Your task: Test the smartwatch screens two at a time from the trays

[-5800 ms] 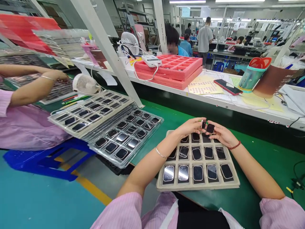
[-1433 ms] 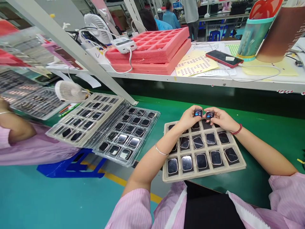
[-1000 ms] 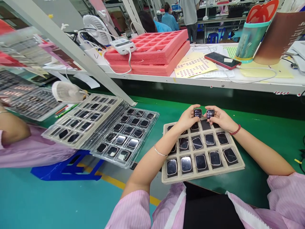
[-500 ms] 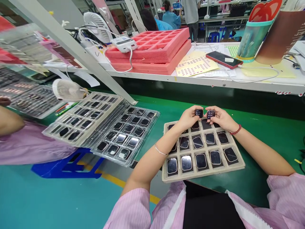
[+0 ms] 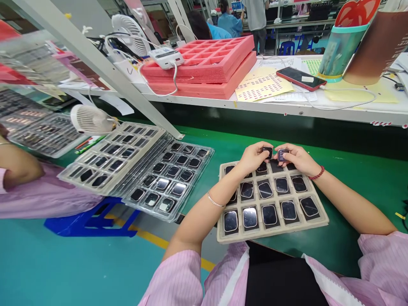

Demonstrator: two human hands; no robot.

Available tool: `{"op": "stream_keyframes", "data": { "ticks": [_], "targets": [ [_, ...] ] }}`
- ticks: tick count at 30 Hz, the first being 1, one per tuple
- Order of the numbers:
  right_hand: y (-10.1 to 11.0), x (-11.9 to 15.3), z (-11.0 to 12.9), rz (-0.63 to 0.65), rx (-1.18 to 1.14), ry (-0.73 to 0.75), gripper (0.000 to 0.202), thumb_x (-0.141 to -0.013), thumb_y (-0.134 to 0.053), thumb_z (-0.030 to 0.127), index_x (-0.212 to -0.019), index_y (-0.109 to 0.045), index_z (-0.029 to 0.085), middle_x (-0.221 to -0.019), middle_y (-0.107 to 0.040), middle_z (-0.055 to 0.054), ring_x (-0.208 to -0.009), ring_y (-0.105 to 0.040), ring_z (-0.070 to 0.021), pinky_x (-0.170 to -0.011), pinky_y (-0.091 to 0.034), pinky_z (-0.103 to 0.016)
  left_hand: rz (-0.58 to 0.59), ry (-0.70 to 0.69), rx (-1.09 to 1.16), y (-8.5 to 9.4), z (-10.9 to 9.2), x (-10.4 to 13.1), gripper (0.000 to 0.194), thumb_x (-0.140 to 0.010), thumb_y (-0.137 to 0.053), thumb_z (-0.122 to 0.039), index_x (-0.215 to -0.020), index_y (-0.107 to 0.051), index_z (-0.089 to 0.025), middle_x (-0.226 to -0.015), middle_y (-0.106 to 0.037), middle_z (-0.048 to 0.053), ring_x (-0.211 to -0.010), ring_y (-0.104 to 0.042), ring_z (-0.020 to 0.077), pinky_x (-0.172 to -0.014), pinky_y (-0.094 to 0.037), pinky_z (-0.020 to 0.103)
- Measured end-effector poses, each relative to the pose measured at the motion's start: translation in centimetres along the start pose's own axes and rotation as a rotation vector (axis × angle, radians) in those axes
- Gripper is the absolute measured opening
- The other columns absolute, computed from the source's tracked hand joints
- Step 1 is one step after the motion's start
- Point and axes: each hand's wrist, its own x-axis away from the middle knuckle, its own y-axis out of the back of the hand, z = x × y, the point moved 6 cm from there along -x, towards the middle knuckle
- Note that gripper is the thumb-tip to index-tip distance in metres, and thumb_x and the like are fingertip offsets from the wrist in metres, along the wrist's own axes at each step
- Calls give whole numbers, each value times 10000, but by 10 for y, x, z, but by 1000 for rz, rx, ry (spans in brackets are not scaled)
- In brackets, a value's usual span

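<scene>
My left hand [image 5: 254, 158] pinches a small square watch face [image 5: 267, 152] with a dark screen, above the far edge of a cream tray. Close beside it, my right hand [image 5: 298, 159] holds a second watch face [image 5: 282, 154], whose lit screen shows small text. The cream tray [image 5: 270, 231] lies on the green table, with rows of dark square watch faces in its compartments. My left hand and forearm hide part of its far left side. One compartment below my hands shows only a dark bottom.
Clear trays [image 5: 174, 170] and a stacked cream tray [image 5: 110, 157] of watch faces lie left. A small fan [image 5: 92, 120] stands behind them. The white shelf [image 5: 274, 109] holds red foam trays [image 5: 216, 63], a phone [image 5: 301, 79] and cups. A co-worker's arm [image 5: 22, 165] is far left.
The watch face in my right hand has turned slightly, and its screen content differs. The one in my left hand is tilted a little more. The co-worker's arm at far left has moved.
</scene>
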Motion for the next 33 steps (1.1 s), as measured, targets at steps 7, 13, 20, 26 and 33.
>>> {"op": "stream_keyframes", "data": {
  "ticks": [7,13,20,26,33],
  "targets": [
    [1,0,0,-9,10,0,286,-812,-707,307,-1070,-676,190,-944,-767,-71,-664,-700,-156,-599,-576,-288,13,7,-31,-1,-4,2,220,-826,-550,-140,-1014,-662,-125,-861,-673,34,-654,-638,96,-649,-564,236],
    [0,0,0,-1,6,-8,294,-805,-712,313,-1070,-673,191,-949,-765,-69,-663,-696,-154,-598,-571,-287,10,27,-48,0,-3,2,226,-818,-550,-128,-1015,-659,-129,-848,-675,26,-620,-631,88,-640,-552,230],
    [-1,0,0,0,21,-3,288,-812,-703,312,-1068,-670,185,-942,-764,-69,-663,-696,-151,-604,-574,-283,13,20,-51,-1,-5,1,218,-814,-554,-134,-1005,-660,-131,-848,-679,24,-613,-625,83,-623,-536,212],
    [-1,0,0,-4,30,2,282,-830,-689,319,-1078,-666,187,-949,-762,-72,-665,-696,-153,-607,-575,-286,28,8,-66,0,-2,1,238,-814,-559,-157,-1028,-660,-134,-897,-693,39,-622,-647,93,-652,-544,233],
    [-1,1,4,8,29,37,352,-806,-676,248,-1153,-637,207,-1083,-746,-80,-811,-717,-173,-676,-599,-302,-18,-40,-103,3,-5,1,339,-730,-589,-111,-1062,-648,-151,-906,-710,32,-661,-637,101,-690,-525,236]
  ]
}}
